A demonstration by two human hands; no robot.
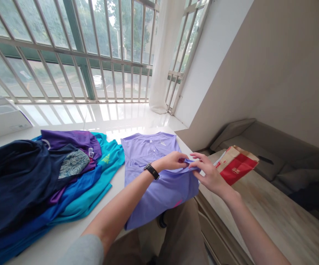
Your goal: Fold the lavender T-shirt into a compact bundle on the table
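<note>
Lavender shirt (159,191). Lay spread on the white ledge (137,117) below the barred window (109,66), its near part reaching the ledge's front edge.
Left hand (173,161), dark watch (151,171) at wrist. Held a fold at the shirt's right side, fingers closed in a pinch.
Right hand (211,175). Gripped the same fold between thumb and forefinger, other fingers loosely parted.
Navy garment (13,180), purple garment (68,138), teal garment (87,204). Lay heaped and overlapping, left of the shirt.
White box (4,127). Stood at far left.
Red-and-tan paper bag (235,165). Rested on the streaked table (258,206), at right, near a grey sofa (258,136).
</note>
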